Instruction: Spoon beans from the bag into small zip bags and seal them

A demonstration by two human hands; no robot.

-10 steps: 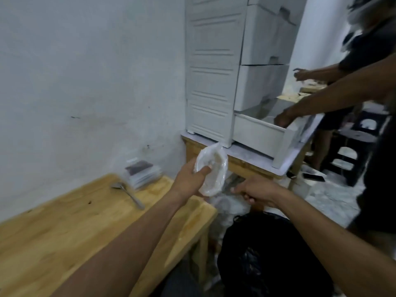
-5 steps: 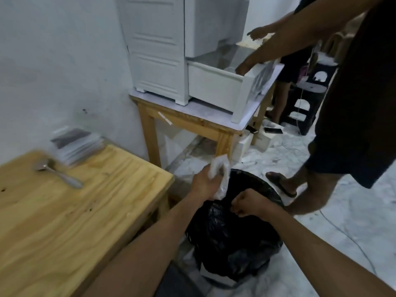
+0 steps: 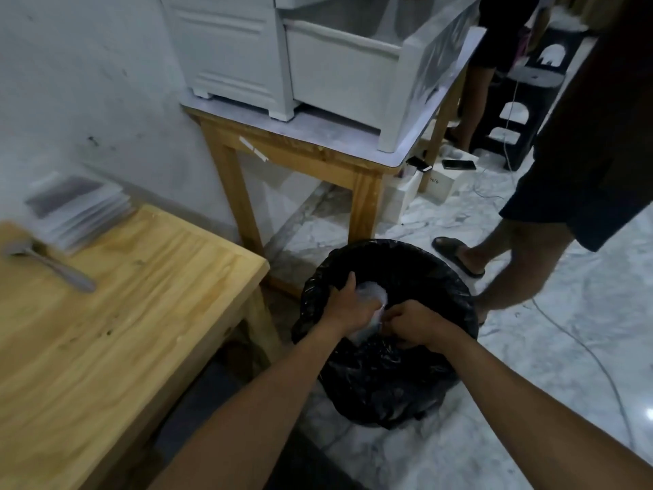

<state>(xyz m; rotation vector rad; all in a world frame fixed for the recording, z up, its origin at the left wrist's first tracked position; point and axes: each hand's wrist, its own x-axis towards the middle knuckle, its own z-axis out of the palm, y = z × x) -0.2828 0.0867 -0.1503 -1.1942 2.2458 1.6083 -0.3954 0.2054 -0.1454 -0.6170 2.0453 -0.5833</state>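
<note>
A small clear plastic bag (image 3: 371,305) is gripped by the curled fingers of the left hand (image 3: 344,307), the thumb raised toward the far side; the film is crumpled and whitish. The fingers of the right hand (image 3: 413,321) are curled and pinched at the bag's near edge, though exactly what is caught between the fingertips cannot be told. Both hands are held low inside the mouth of a black bag (image 3: 388,366), glossy and wrinkled, which stands open and round on the marble-patterned floor (image 3: 565,348). Two bare forearms are stretched forward and down from the bottom of the view, converging over the black bag. No beans can be made out in its dark interior.

To the left, a pale wooden table (image 3: 123,330) with visible grain is seen; on it one metal spoon (image 3: 53,263) is laid beside one blurred stack of small zip bags (image 3: 77,206), near the wall. Behind the black bag, a second wooden table (image 3: 318,150) carries a white plastic drawer cabinet (image 3: 300,58), one drawer pulled out. The legs of another person (image 3: 523,270) are seen at the right, just beside the black bag.
</note>
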